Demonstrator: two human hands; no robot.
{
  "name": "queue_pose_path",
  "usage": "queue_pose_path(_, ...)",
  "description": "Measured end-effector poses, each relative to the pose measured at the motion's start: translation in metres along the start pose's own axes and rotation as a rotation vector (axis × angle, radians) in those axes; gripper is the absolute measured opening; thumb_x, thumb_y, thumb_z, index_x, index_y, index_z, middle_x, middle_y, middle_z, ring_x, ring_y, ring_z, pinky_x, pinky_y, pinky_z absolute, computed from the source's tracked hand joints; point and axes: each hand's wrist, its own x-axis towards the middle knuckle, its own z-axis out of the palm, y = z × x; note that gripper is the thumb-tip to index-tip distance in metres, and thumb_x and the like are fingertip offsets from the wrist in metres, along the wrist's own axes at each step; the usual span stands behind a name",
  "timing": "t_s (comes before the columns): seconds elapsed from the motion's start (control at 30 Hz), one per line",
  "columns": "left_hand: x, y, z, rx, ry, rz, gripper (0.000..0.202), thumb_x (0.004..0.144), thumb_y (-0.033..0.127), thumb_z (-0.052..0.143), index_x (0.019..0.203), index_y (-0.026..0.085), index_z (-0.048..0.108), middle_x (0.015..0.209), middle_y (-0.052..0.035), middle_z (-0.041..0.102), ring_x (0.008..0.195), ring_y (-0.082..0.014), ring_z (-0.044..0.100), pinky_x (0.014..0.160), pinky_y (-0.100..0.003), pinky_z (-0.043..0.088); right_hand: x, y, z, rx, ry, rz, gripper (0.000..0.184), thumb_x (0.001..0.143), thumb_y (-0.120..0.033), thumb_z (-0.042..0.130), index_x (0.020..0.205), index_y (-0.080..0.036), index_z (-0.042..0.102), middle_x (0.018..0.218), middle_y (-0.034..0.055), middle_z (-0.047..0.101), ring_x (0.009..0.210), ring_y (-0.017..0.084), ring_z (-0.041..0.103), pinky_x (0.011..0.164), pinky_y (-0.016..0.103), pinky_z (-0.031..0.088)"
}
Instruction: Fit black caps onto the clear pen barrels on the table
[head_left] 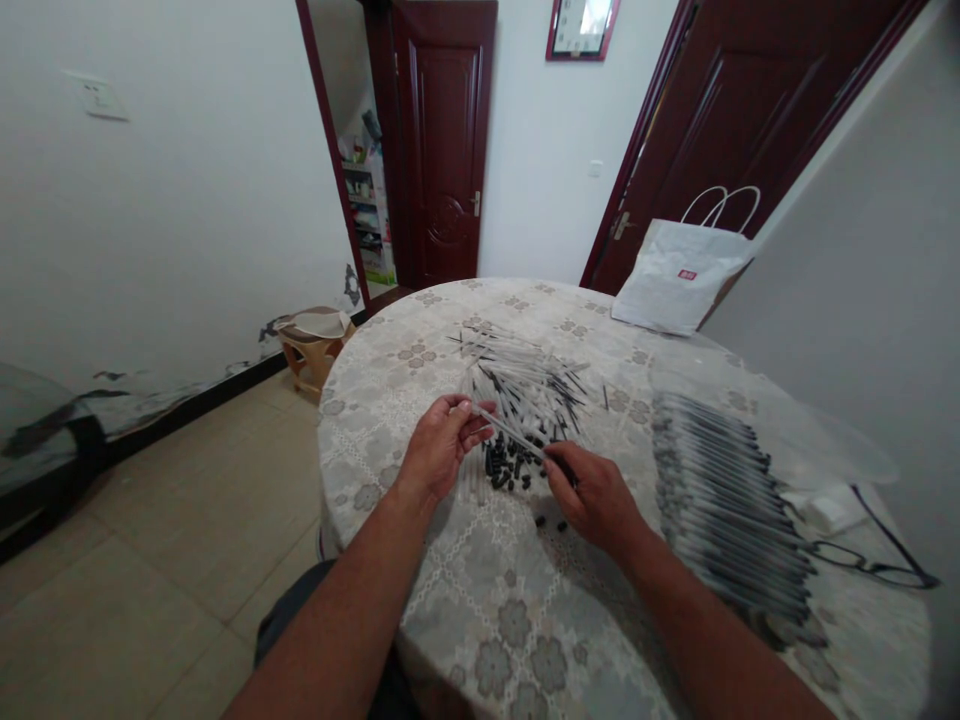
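A slim, clear pen tube (511,433) slants between my two hands above the table. My left hand (439,445) pinches its far end between thumb and forefinger, the other fingers loosely curled. At the near end, the closed fingers of my right hand (594,492) grip the tube, and its tip is hidden there. Just beyond lies a loose pile of thin pen refills (517,365), whitish with dark ends. Small black pen caps (499,465) are heaped below the tube, with a few strays near my right hand. Several clear barrels (471,487) lie beside my left wrist.
Rows of pens (720,490) lie stacked on the right, by a clear plastic bag (832,430) and black-framed glasses (862,562). A white paper bag (679,275) stands at the back right of the patterned round table (517,640). A stool (311,350) stands left.
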Motion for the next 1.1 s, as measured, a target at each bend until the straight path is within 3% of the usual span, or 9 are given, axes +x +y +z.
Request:
queue_pose_path(0.33, 0.001, -0.004, -0.002, 0.046, -0.023, -0.012, 0.016, 0.093, 0.027, 0.064, 0.101, 0.019, 0.053, 0.107, -0.0142, 0.077, 0.100, -0.0238, 0.075, 0.086, -0.036, 0.059, 0.000, 0.002, 0.001, -0.043, -0.005, -0.020, 0.021, 0.099, -0.030, 0.052, 0.108, -0.019, 0.067, 0.098, 0.0093, 0.076, 0.083, 0.023, 0.072, 0.076, 0.033, 0.053)
queue_pose_path(0.6, 0.001, -0.007, 0.001, 0.040, 0.003, -0.010, 0.022, 0.090, 0.027, 0.068, 0.103, 0.017, 0.054, 0.109, -0.0161, 0.076, 0.097, -0.0242, 0.076, 0.086, -0.038, 0.061, -0.002, -0.001, 0.007, -0.053, 0.069, -0.085, 0.023, 0.101, -0.031, 0.050, 0.109, -0.018, 0.068, 0.100, 0.0108, 0.075, 0.086, 0.022, 0.071, 0.080, 0.032, 0.053)
queue_pose_path(0.77, 0.001, -0.008, 0.003, 0.016, 0.022, -0.010, 0.020, 0.090, 0.026, 0.067, 0.101, 0.018, 0.053, 0.107, -0.0148, 0.076, 0.099, -0.0244, 0.076, 0.089, -0.040, 0.061, 0.002, -0.015, 0.003, 0.213, 0.007, 0.172, 0.021, 0.098, -0.034, 0.054, 0.098, -0.021, 0.070, 0.077, 0.0020, 0.071, 0.068, 0.017, 0.065, 0.064, 0.027, 0.047)
queue_pose_path(1.0, 0.004, -0.010, 0.007, 0.084, 0.031, 0.006, 0.020, 0.090, 0.026, 0.067, 0.103, 0.020, 0.053, 0.104, -0.0116, 0.076, 0.101, -0.0238, 0.076, 0.088, -0.039, 0.061, 0.014, -0.006, 0.006, 0.937, -0.157, 0.686, 0.022, 0.085, -0.042, 0.065, 0.083, -0.021, 0.059, 0.057, -0.0068, 0.053, 0.042, 0.009, 0.041, 0.040, 0.020, 0.029)
queue_pose_path(1.1, 0.003, -0.012, 0.010, 0.086, -0.011, -0.003, 0.020, 0.090, 0.028, 0.067, 0.103, 0.022, 0.053, 0.105, -0.0097, 0.076, 0.103, -0.0237, 0.075, 0.085, -0.037, 0.062, 0.017, -0.006, 0.002, 0.984, -0.233, 0.695, 0.019, 0.086, -0.039, 0.064, 0.084, -0.021, 0.058, 0.059, -0.0067, 0.055, 0.043, 0.008, 0.043, 0.041, 0.019, 0.030)
